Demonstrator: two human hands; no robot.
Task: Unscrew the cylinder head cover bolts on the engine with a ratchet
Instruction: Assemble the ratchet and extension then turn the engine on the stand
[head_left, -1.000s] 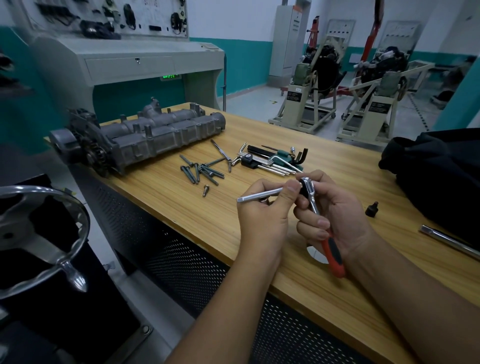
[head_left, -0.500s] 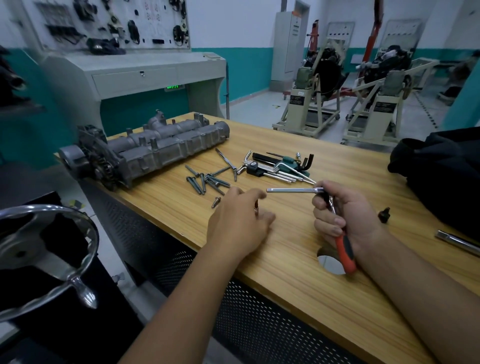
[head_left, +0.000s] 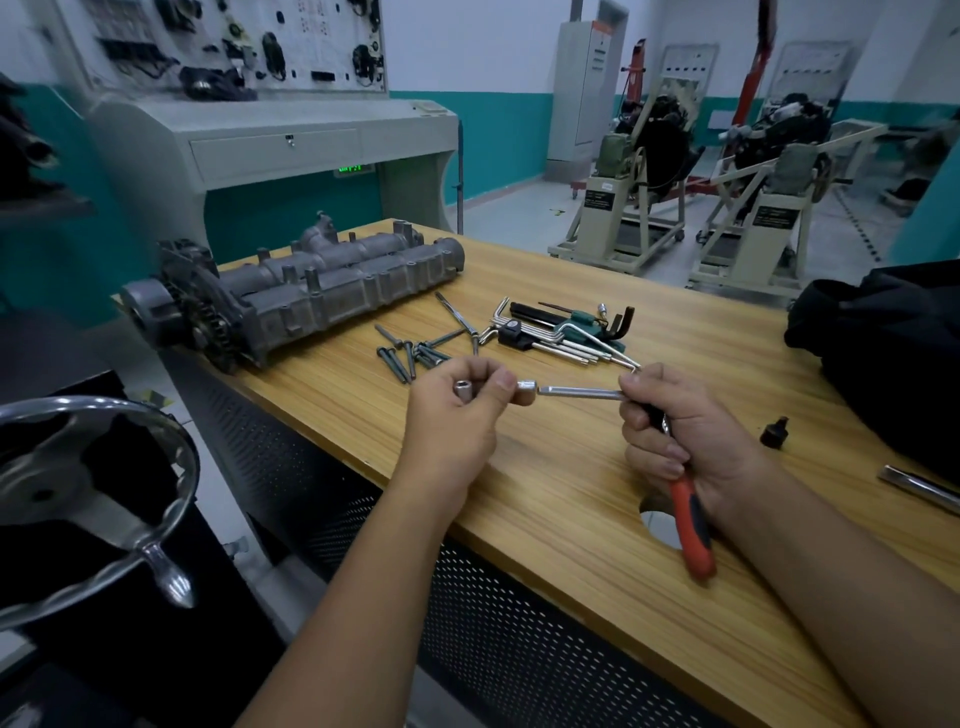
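The grey cylinder head cover (head_left: 322, 291) lies on the wooden bench (head_left: 571, 493) at the back left. Several loose bolts (head_left: 410, 356) lie in front of it. My right hand (head_left: 680, 441) grips a ratchet with a red and black handle (head_left: 691, 530); its silver extension bar (head_left: 576, 392) points left. My left hand (head_left: 457, 415) pinches a small silver socket (head_left: 461, 388) between thumb and fingers, right at the extension's tip (head_left: 525, 387).
A set of hex keys (head_left: 566, 332) lies behind my hands. A black bag (head_left: 883, 353) fills the right of the bench, with a small black knob (head_left: 775, 431) and a metal bar (head_left: 919, 488) near it. A round hole (head_left: 657, 522) is in the benchtop. A chrome handwheel (head_left: 78, 499) stands at the left.
My left hand left the extension bar, dropped to the bench, and has come back up holding a small socket at the bar's tip. The right hand keeps its grip on the ratchet.
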